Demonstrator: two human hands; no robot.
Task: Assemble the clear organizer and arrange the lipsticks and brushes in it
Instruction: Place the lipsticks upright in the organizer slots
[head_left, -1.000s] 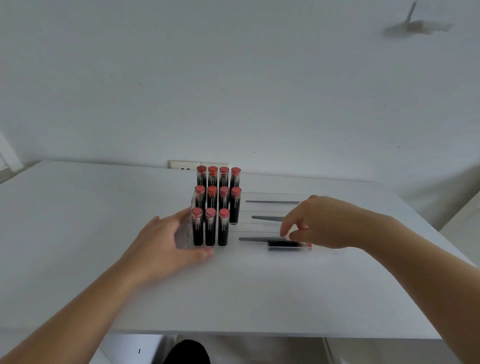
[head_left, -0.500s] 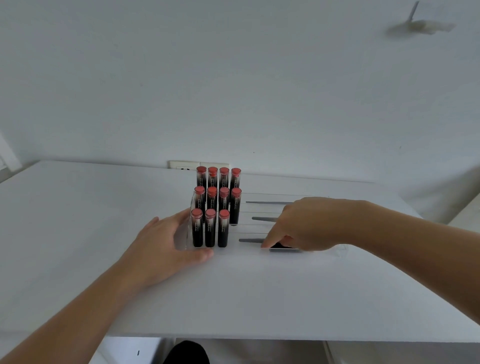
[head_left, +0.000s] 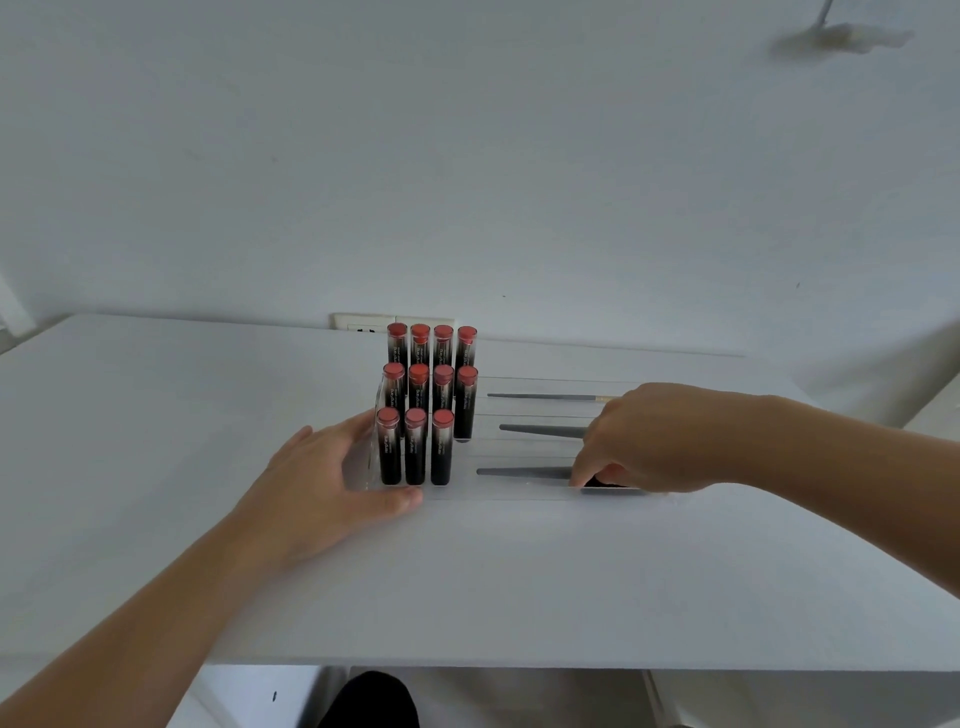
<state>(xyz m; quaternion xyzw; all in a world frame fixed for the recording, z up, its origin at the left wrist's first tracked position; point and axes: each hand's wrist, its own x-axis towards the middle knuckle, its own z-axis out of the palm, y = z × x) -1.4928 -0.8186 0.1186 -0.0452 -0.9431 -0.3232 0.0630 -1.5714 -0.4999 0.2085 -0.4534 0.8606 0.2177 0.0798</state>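
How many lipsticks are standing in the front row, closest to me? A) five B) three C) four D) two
B: the front row of lipsticks has three red-topped tubes standing side by side, and the slot to their right is empty, while each of the two rows behind holds four.

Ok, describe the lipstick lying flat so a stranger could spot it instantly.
Find the clear organizer on the white table. Its left side holds eleven upright lipsticks. The lying lipstick sits in the front tray under the right hand, the only one horizontal.
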